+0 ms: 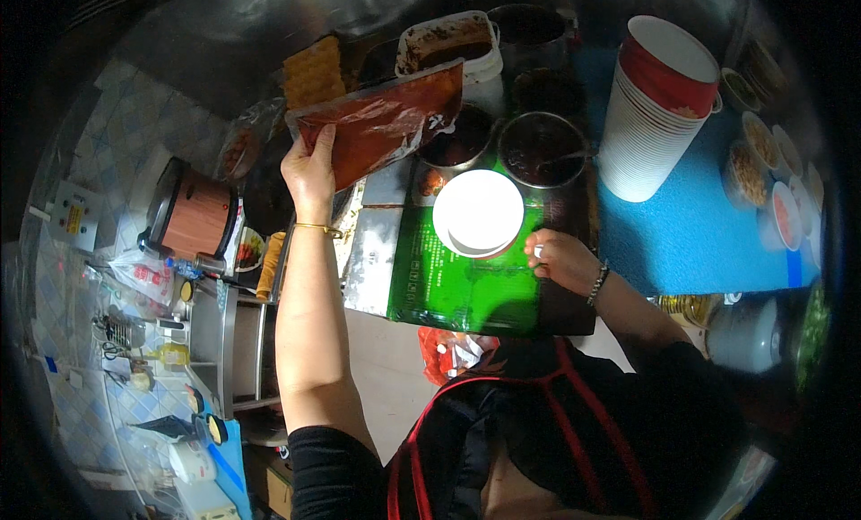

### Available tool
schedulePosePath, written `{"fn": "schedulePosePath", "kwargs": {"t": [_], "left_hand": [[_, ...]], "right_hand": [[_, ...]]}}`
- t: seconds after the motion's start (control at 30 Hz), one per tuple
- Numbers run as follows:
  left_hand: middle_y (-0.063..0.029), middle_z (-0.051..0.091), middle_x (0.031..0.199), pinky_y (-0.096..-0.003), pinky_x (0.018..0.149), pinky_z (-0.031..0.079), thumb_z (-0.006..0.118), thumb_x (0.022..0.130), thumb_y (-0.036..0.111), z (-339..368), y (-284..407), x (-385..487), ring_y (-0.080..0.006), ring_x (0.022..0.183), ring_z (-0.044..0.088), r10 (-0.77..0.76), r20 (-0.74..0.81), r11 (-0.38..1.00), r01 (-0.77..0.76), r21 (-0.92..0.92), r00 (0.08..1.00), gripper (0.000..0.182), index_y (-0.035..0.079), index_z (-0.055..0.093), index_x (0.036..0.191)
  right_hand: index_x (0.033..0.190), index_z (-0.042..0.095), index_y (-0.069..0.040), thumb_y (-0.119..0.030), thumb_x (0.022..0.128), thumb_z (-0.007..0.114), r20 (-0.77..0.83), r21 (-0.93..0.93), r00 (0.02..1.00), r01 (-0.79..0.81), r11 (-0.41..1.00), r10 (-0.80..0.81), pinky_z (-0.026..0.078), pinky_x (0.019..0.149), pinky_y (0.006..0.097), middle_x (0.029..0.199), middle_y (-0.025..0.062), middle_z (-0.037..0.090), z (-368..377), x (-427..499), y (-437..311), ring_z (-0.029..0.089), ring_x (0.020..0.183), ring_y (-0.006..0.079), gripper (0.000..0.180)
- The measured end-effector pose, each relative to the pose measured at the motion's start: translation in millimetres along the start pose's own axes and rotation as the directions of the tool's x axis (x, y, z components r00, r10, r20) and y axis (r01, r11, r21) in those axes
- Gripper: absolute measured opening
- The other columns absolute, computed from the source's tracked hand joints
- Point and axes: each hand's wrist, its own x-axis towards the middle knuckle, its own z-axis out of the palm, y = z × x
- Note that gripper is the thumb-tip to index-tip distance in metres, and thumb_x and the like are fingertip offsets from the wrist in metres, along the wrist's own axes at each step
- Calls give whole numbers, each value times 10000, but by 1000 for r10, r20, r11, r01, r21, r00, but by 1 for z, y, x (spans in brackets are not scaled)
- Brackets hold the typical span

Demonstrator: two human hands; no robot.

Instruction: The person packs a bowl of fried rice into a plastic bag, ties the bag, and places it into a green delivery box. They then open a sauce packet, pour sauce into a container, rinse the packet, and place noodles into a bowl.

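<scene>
My left hand (311, 173) grips one end of a flat, clear plastic bag (393, 119) with reddish-brown contents, thumb on top. The bag is held up at a slant over the pots. A white paper bowl (479, 210) stands brightly lit on a green printed cardboard sheet (464, 284). Just right of the bowl is my right hand (564, 261), its fingers curled. A small white spot shows at these fingers; whether it is something held cannot be made out. Behind the bowl are a metal pot (541, 150) of dark liquid with a utensil in it and a second dark pot (457, 140).
A tall stack of paper cups (656, 113) leans on the blue surface (672, 241). Small bowls of toppings (746, 177) line the far right. A stained white tub (447, 42) stands at the back. Leftward are a brown cooker (195, 207) and a metal rack (229, 352).
</scene>
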Motion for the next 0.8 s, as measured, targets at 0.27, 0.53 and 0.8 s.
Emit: {"fn": "schedulePosePath", "kwargs": {"t": [0.27, 0.53, 0.8], "left_hand": [[-54, 656, 972, -235, 822, 417, 647, 858, 177, -2, 13, 4, -92, 856, 516, 62, -51, 985, -53, 163, 997, 287, -34, 628, 1052], [-51, 659, 971, -226, 829, 406, 651, 855, 180, -6, 16, 10, -84, 860, 513, 145, -69, 981, -134, 140, 987, 286, -34, 630, 1043], [-39, 637, 1034, -229, 860, 394, 644, 861, 176, -14, 21, 5, -102, 929, 526, 141, -72, 985, -133, 111, 987, 309, -40, 617, 1080]], "right_hand": [[1012, 526, -26, -42, 830, 468, -10, -136, 1000, -11, 991, 10, 408, 674, 238, 955, 82, 541, -7, -26, 17, 499, 795, 124, 192], [1085, 472, 10, -92, 837, 565, 123, -460, 970, 244, 854, -211, 482, 736, 274, 1006, 130, 616, -16, -34, 26, 592, 856, 153, 283], [1055, 574, 27, -188, 797, 654, 138, -622, 976, 217, 752, -168, 502, 777, 267, 920, 125, 669, -25, -38, 34, 640, 863, 150, 346]]}}
